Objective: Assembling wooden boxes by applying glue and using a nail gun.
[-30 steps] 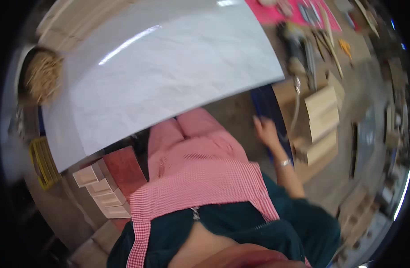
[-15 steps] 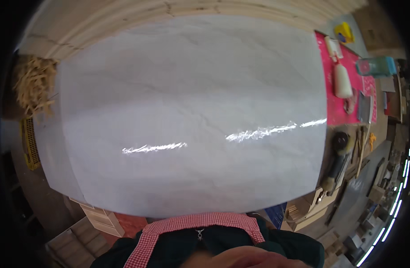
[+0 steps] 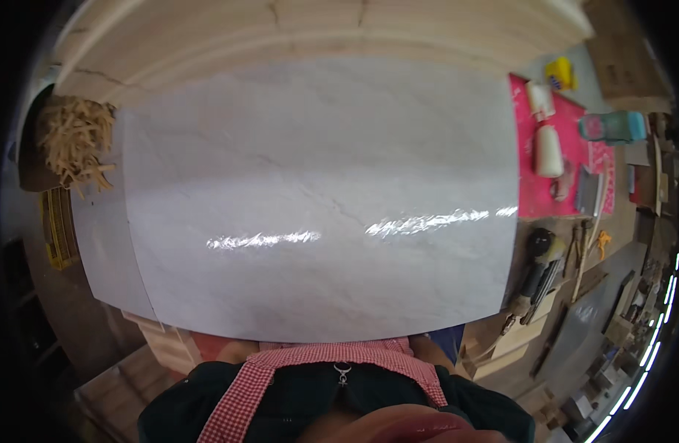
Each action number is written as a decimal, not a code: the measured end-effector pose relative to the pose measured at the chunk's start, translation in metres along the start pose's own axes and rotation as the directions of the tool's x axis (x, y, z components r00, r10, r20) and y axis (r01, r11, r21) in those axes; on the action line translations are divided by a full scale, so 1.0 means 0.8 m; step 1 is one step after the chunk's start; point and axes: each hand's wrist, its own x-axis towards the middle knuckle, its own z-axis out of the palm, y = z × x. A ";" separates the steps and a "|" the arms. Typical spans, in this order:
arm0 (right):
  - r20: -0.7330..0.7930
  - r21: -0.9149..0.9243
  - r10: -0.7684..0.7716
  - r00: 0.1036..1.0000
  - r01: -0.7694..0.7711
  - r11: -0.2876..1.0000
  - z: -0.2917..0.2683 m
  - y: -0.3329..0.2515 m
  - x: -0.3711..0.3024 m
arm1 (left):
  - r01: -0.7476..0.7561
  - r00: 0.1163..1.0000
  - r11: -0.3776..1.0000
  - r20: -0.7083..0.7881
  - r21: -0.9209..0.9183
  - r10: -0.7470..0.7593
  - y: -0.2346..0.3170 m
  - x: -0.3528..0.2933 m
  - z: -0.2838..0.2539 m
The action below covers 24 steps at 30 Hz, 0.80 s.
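Observation:
Before me lies a wide, glossy, white-grey marbled tabletop. Both my hands are out of sight. A bit of my left forearm shows beside the red checked apron, below the near edge of the tabletop. My right forearm shows on the apron's other side, and the hand beyond it is hidden too. Whatever the hands touch or hold cannot be seen.
A heap of thin wooden strips lies at far left, above a yellow crate. Along the right are a pink sheet, a white bottle, a teal container and a black-handled tool. Pale boards line the back.
The view has shifted, so the tabletop's near edge sits slightly higher and the right-hand things lie further left. Parts of both forearms now show beside the apron.

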 end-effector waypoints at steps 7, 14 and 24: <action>-0.013 0.218 0.083 0.996 -0.078 0.973 0.013 0.007 0.104 | -0.161 0.967 0.986 0.194 -0.046 0.167 -0.013 0.040 0.019; -0.104 0.185 0.127 0.986 -0.106 0.977 -0.096 -0.011 -0.045 | -0.232 0.935 0.973 0.275 -0.012 0.226 -0.018 0.057 -0.069; -0.894 -0.192 -0.365 0.259 0.514 0.836 -0.494 -0.226 -0.151 | -0.229 0.932 0.967 0.311 0.108 0.186 -0.005 0.083 -0.139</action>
